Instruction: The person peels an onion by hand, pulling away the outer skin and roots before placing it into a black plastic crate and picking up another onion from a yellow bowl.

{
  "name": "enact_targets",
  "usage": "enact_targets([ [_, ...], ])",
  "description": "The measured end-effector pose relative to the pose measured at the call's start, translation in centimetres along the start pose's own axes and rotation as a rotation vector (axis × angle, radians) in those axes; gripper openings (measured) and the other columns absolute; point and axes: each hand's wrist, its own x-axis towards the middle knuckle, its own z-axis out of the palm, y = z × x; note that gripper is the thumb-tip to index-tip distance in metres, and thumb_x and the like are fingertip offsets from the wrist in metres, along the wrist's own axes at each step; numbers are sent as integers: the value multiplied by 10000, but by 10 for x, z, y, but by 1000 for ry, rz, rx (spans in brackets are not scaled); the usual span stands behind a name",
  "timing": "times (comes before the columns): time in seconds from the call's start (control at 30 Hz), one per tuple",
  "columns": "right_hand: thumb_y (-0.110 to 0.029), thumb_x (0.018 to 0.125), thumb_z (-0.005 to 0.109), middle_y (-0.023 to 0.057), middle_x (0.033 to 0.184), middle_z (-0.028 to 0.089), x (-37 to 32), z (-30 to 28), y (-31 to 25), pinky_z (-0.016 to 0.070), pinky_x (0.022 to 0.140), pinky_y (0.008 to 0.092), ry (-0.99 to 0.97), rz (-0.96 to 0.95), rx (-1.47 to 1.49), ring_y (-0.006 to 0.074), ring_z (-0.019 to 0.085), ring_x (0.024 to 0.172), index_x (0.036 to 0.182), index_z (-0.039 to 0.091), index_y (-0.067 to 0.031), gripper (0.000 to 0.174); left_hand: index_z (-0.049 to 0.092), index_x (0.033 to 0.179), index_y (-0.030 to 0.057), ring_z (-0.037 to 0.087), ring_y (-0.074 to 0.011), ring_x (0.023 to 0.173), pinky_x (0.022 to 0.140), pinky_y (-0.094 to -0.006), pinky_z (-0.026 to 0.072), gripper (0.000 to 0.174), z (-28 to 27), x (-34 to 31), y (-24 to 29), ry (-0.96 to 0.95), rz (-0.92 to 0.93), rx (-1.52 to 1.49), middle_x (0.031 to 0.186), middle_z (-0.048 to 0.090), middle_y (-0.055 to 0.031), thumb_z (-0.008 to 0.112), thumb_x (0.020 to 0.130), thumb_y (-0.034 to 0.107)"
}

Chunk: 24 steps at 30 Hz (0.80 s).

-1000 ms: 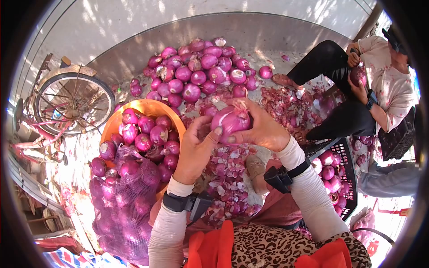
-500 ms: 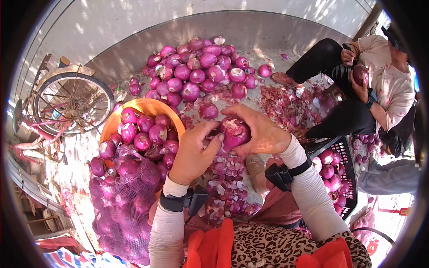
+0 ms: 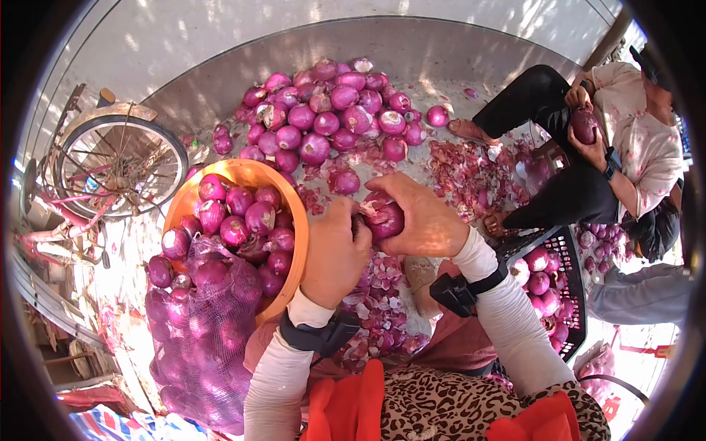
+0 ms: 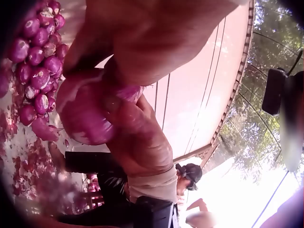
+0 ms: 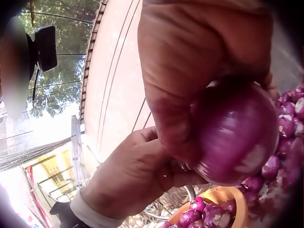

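Between the two hands is a red onion (image 3: 384, 215), its skin partly loose at the top. The right hand (image 3: 430, 214) curls round its right side. At the onion's left, the left hand (image 3: 334, 250) has thumb and fingers drawn together at the loose skin. The left wrist view shows the onion (image 4: 85, 111) beside the right hand (image 4: 142, 137). In the right wrist view the onion (image 5: 237, 133) fills the right hand's grip, and the left hand (image 5: 130, 175) reaches its near side.
An orange tub (image 3: 300, 239) of onions and a purple net bag (image 3: 202, 338) stand at left. Behind lies an onion pile (image 3: 323, 117). Loose skins cover the floor. A black crate (image 3: 577, 294) is at right, near a seated person (image 3: 625, 132) holding an onion.
The onion has turned between the hands and shows its darker side. The left hand's fingers have closed together at its edge, and the left forearm has shifted slightly right.
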Motion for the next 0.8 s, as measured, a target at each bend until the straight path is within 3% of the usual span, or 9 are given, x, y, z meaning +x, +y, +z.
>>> enact_targets([
  [0.2,-139,583,775,160,1126,541,1,-1,-3,446,939,375,66,14,-12,318,558,1062,1208,490,-30,696,547,922,-5,608,-298,578,545,-374,458,126,-2,1,1,87,-40,-40,706,606,-184,579,801,10],
  [0.3,-157,584,786,151,1129,549,1,-12,-5,442,948,362,82,75,127,292,560,1069,1212,496,-23,704,547,910,-3,615,-248,588,549,-349,463,91,-6,3,-10,137,35,-1,737,633,-156,556,819,-5],
  [0.4,-187,580,797,167,1152,551,2,-22,-1,444,953,363,139,107,230,301,558,1082,1220,499,-4,729,575,955,-20,629,-181,677,601,-305,486,125,-12,4,-18,-3,-174,-203,815,647,-104,541,835,-25],
  [0.5,-182,578,803,160,1161,551,0,-24,4,447,949,358,133,57,178,289,562,1079,1223,499,-8,734,545,1143,-47,634,-198,904,743,-303,523,328,-14,7,-22,-258,-248,-482,1030,628,-153,589,825,20],
  [0.6,-178,569,806,158,1141,550,-1,-23,-1,445,947,368,82,-24,210,301,560,1070,1217,501,-21,732,432,1322,-34,580,-199,1044,849,-320,527,485,-22,9,-1,-272,-540,-1000,1227,535,-129,567,861,28],
  [0.7,-169,562,807,144,1143,540,-1,-22,0,425,966,374,24,-119,191,296,544,1093,1223,498,-38,741,348,1382,-6,579,-213,1054,859,-366,549,519,-21,9,-8,-368,-570,-1133,1263,493,-147,520,893,28],
  [0.8,-163,568,808,124,1189,518,0,-23,-2,389,1010,370,-31,-120,196,279,517,1152,1237,497,-50,746,377,1362,-19,585,-226,1068,837,-426,569,520,-22,9,-7,-382,-566,-1252,1218,527,-142,501,857,-1],
])
